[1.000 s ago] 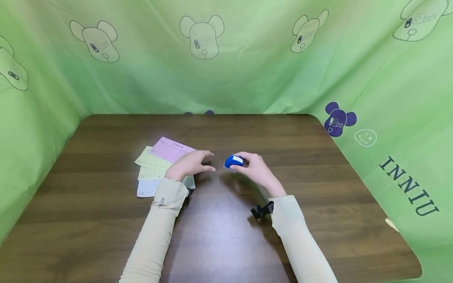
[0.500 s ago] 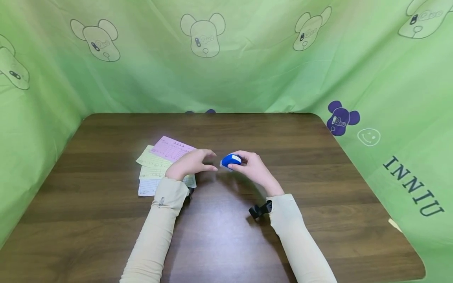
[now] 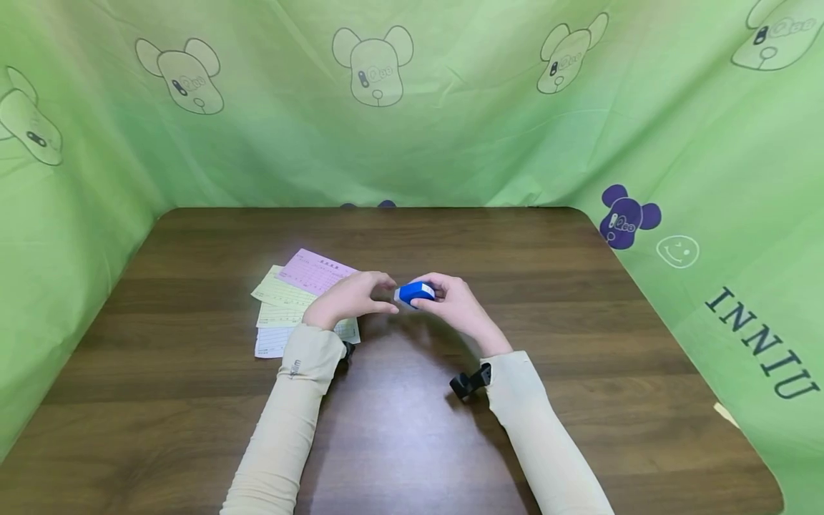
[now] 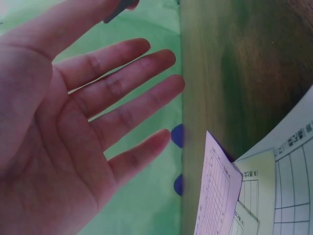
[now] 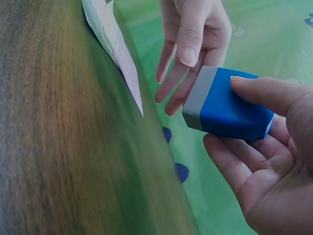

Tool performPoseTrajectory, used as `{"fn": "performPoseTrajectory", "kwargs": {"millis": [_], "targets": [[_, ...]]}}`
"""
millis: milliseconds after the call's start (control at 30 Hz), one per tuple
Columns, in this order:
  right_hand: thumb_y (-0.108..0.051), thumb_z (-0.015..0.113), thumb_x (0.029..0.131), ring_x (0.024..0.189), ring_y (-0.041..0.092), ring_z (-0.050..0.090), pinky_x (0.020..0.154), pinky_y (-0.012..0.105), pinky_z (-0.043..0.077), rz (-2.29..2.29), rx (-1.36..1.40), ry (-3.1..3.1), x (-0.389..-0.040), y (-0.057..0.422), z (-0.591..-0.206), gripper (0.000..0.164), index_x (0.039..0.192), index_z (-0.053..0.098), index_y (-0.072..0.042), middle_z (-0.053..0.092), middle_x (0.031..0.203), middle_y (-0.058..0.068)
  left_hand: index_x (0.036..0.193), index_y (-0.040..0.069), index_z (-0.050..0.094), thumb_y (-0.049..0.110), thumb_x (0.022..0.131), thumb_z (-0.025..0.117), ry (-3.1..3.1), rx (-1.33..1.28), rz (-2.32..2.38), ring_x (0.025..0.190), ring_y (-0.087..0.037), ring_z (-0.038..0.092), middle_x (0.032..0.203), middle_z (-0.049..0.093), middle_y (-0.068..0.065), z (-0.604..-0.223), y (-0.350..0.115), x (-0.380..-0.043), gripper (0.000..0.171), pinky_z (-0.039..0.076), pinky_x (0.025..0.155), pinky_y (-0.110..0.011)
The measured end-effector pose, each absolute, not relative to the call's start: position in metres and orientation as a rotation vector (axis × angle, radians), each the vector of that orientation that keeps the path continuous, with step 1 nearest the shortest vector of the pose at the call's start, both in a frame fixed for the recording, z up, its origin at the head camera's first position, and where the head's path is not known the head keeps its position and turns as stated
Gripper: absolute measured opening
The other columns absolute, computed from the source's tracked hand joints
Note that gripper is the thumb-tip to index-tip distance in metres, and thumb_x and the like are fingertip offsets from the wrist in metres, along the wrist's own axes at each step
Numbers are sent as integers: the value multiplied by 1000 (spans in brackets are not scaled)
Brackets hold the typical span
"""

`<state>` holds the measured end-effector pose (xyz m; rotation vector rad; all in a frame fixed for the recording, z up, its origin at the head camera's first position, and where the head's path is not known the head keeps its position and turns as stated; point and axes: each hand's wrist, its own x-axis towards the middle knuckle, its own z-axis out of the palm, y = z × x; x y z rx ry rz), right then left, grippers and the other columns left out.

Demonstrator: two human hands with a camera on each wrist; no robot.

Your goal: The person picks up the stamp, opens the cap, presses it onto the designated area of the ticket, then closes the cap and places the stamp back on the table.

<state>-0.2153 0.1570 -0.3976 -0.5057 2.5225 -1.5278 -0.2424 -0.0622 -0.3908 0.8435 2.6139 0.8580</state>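
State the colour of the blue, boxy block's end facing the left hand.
The squared end section is grey, clearest in the right wrist view.

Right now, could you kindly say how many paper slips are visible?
4 that I can make out, overlapping on the left: a pink slip farthest away, then a green slip, a paler green slip and a white slip nearest. The left hand may hide others.
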Motion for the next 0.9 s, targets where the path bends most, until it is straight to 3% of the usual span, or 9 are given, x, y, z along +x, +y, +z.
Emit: {"fn": "performPoseTrajectory", "kwargs": {"millis": [700,900], "targets": [[-1,63,91,98,27,67,80,17,54,-1661,-591,2425,-231,142,-396,28,118,58,5,64,116,27,114,4,66,29,87,73,2723,889,999,107,-27,66,110,70,-9,-389,-64,-246,37,51,96,-40],[-2,63,92,97,15,65,83,17,53,-1716,-591,2403,-235,139,-400,28,119,59,4,64,118,24,111,3,67,26,87,73,2753,884,1036,107,-28,66,107,71,-10,-390,-66,-247,34,51,96,-40]]}}
